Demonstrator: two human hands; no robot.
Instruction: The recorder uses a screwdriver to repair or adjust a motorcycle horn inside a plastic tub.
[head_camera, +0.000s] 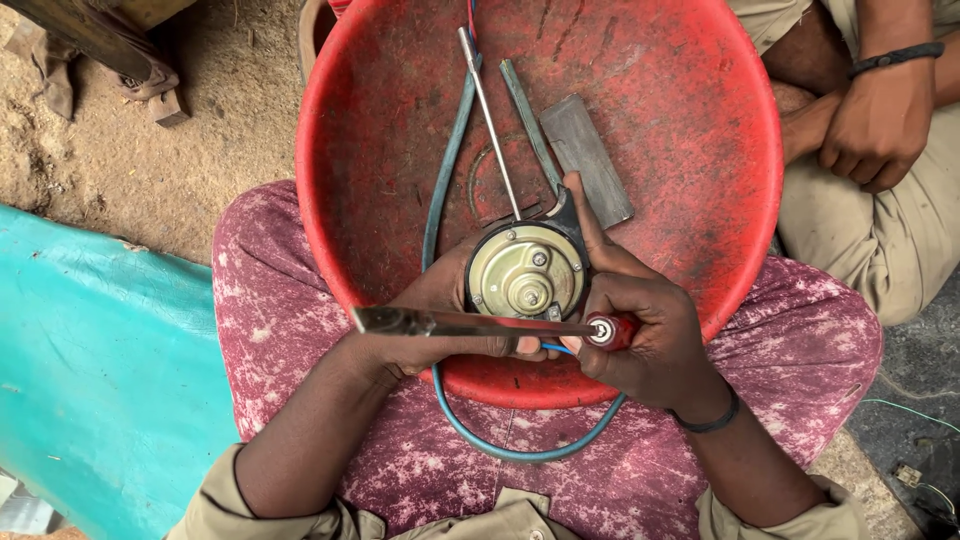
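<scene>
roadside repair spot — open-air workshop
dirt ground (190, 150), a worn red basin (690, 130) of tools on a lap — a metal file (588, 158) inside.

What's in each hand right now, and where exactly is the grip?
The left hand cups the round motor from below. The right hand grips the screwdriver by its red handle; left fingers steady its shaft.

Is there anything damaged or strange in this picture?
The red basin looks scratched and grimy inside. Otherwise nothing stands out: both hands hold a small round motor over it, the right hand also gripping a red-handled tool.
</scene>
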